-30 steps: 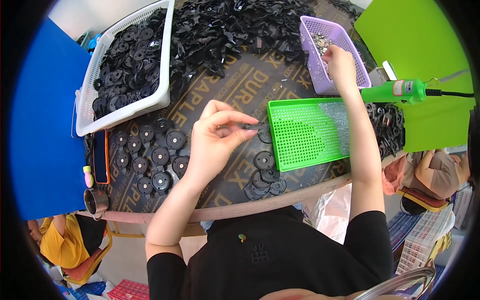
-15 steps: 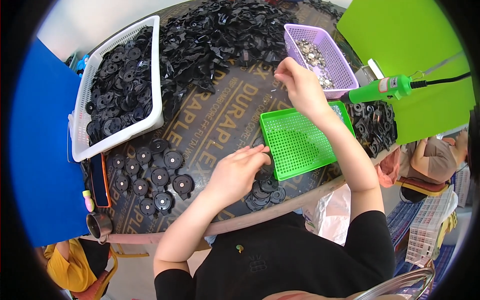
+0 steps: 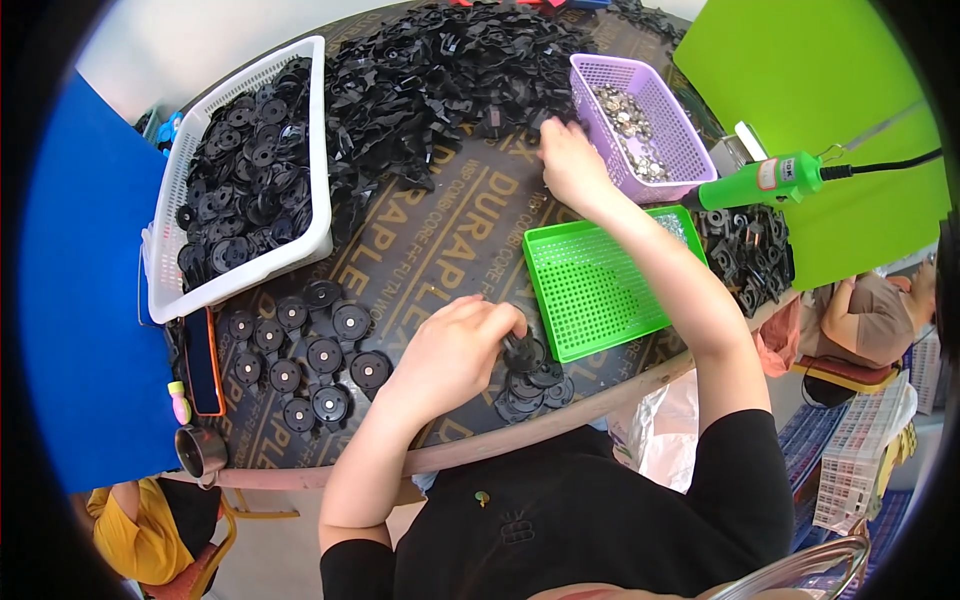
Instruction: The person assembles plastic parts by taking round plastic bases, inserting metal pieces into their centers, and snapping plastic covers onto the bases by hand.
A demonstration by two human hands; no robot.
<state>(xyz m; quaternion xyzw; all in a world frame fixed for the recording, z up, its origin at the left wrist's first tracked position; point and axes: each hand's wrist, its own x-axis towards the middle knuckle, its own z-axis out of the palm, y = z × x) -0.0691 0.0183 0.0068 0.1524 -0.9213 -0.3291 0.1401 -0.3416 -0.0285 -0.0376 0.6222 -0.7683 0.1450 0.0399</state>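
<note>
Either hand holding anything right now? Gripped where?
Left hand pinches a black round part at its top edge. Right hand touches the black parts pile; grip unclear.

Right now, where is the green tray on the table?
In the head view, the green tray lies right of centre, between the left hand and the purple basket.

Single head-worn fisheye, looking steeply down, close over the table [image 3: 440, 250], edges bent

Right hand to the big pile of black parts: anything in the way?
Nothing visible. The right hand already reaches the near edge of the black parts pile, beside the purple basket. The basket sits to its right, not between them.
</note>
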